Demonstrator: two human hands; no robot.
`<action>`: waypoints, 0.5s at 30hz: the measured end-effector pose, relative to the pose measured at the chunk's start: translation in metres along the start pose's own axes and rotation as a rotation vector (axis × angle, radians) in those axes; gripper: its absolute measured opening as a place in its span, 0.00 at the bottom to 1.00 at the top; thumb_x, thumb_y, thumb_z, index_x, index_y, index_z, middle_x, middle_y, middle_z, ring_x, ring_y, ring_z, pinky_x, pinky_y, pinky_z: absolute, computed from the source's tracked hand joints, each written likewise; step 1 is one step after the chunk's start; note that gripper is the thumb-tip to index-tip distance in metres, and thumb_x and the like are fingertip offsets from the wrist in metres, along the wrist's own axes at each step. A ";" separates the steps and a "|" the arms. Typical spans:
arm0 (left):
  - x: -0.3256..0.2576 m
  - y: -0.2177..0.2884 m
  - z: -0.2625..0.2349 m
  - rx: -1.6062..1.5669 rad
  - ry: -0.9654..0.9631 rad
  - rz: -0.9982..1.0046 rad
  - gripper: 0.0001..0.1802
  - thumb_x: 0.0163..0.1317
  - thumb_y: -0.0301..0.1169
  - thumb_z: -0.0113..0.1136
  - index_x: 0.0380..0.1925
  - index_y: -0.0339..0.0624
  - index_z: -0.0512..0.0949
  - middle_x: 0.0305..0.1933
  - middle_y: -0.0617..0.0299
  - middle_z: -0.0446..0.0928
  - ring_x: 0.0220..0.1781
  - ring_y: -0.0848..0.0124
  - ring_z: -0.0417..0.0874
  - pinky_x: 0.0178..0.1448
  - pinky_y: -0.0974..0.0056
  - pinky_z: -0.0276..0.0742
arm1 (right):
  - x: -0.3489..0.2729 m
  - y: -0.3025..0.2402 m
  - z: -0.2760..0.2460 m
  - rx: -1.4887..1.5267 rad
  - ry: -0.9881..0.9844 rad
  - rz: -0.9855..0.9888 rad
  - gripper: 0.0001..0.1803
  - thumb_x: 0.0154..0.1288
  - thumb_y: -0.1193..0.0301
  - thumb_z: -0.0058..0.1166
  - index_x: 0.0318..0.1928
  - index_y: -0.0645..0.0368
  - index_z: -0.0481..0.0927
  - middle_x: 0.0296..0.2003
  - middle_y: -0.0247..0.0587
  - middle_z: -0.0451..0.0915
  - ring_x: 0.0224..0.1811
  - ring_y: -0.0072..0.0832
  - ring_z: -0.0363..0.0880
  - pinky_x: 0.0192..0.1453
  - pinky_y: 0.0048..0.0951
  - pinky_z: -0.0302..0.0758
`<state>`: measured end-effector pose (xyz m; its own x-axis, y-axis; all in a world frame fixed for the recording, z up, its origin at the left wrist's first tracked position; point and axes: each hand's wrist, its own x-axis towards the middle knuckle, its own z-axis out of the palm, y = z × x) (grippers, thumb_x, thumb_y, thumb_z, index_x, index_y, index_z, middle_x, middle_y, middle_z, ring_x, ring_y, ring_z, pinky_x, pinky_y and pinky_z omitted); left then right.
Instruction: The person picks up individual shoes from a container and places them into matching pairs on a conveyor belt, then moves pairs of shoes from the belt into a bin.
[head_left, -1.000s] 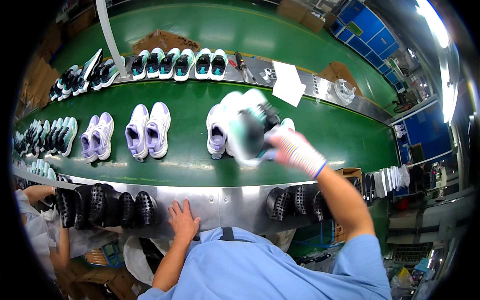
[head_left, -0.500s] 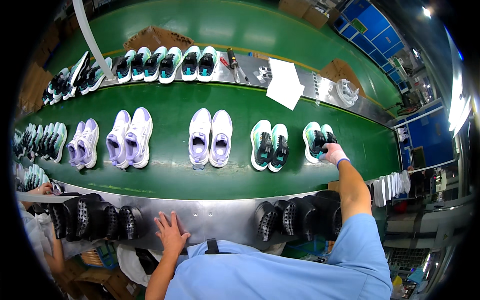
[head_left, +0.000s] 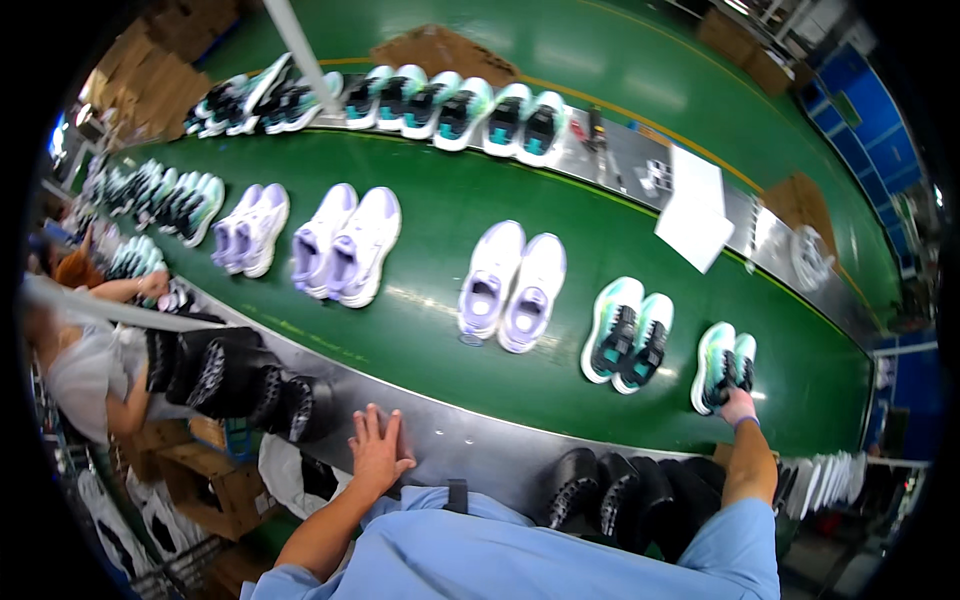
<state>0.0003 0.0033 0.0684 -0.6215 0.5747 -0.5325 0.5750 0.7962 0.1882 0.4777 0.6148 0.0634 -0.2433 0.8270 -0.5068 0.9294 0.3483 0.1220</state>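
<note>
My right hand [head_left: 738, 407], in a pale glove or finger covers, grips the heel end of a white, green and black sneaker [head_left: 715, 368] at the right of the green belt. Its mate [head_left: 745, 352] stands close beside it. The fingertips are partly hidden at the shoe opening. My left hand [head_left: 377, 452] lies flat, fingers spread, on the metal ledge [head_left: 450, 440] at the near side, holding nothing. Another green and black pair [head_left: 627, 335] stands left of my right hand, then a white and lilac pair [head_left: 512, 285] farther left.
Black shoe forms [head_left: 240, 385] line the ledge to the left, and more [head_left: 610, 490] sit at the right. Sneakers [head_left: 465, 110], a screwdriver [head_left: 597, 130] and white paper [head_left: 694, 210] occupy the far shelf. Another person [head_left: 95, 370] is at the left. White insole-like pieces [head_left: 820, 482] stand at the right.
My view has turned left, so the scene sits farther right and tilted. My right hand remains at the same sneaker, and my left hand still rests on the ledge.
</note>
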 end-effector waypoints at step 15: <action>-0.011 -0.012 0.013 0.044 0.013 0.017 0.60 0.49 0.52 0.79 0.79 0.58 0.54 0.82 0.35 0.45 0.81 0.27 0.46 0.64 0.19 0.66 | -0.024 -0.148 -0.177 -0.355 -0.310 -0.114 0.20 0.60 0.56 0.66 0.40 0.63 0.89 0.43 0.50 0.89 0.41 0.37 0.90 0.48 0.37 0.86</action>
<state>0.0072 -0.0149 0.0610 -0.6178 0.5909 -0.5188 0.6082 0.7773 0.1611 0.2968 0.6218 0.2088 -0.1940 0.6227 -0.7581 0.7365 0.6029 0.3067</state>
